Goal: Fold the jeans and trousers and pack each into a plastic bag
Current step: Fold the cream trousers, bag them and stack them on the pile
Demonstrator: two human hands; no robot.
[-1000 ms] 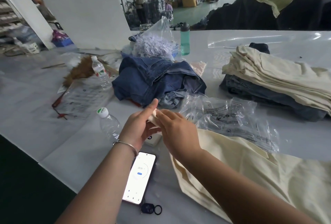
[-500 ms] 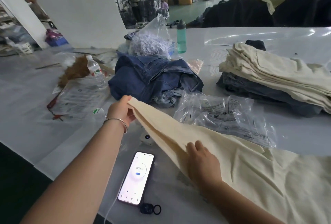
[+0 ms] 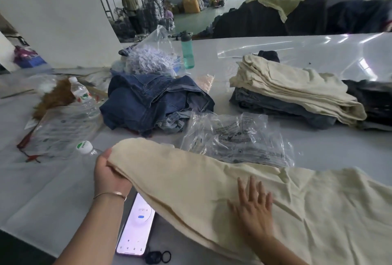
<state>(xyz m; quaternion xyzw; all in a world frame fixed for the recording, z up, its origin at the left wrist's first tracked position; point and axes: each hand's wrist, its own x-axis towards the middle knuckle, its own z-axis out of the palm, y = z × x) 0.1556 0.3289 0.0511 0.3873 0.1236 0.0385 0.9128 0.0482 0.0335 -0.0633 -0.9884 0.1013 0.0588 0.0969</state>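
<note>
Cream trousers [image 3: 191, 184] lie stretched across the near side of the white table [image 3: 53, 201]. My left hand [image 3: 108, 173] grips the leg end at the left, fingers curled under the cloth. My right hand [image 3: 253, 207] lies flat on the fabric with fingers spread. Crumpled clear plastic bags [image 3: 237, 139] rest just beyond the trousers. A heap of blue jeans [image 3: 152, 101] sits behind at centre. At the right stands a stack of folded cream trousers on jeans [image 3: 297, 88].
A lit phone [image 3: 137, 226] lies by my left wrist, partly under the trouser leg, with black hair ties [image 3: 158, 256] beside it. Water bottles [image 3: 84, 148] [image 3: 81, 93], a teal bottle [image 3: 187, 52], a feather duster [image 3: 55, 97] and a bag of tags [image 3: 150, 59] crowd the left and back.
My left hand has drawn the leg end down and left toward the table. My right hand slid right along the cloth and now lies flat with fingers spread.
</note>
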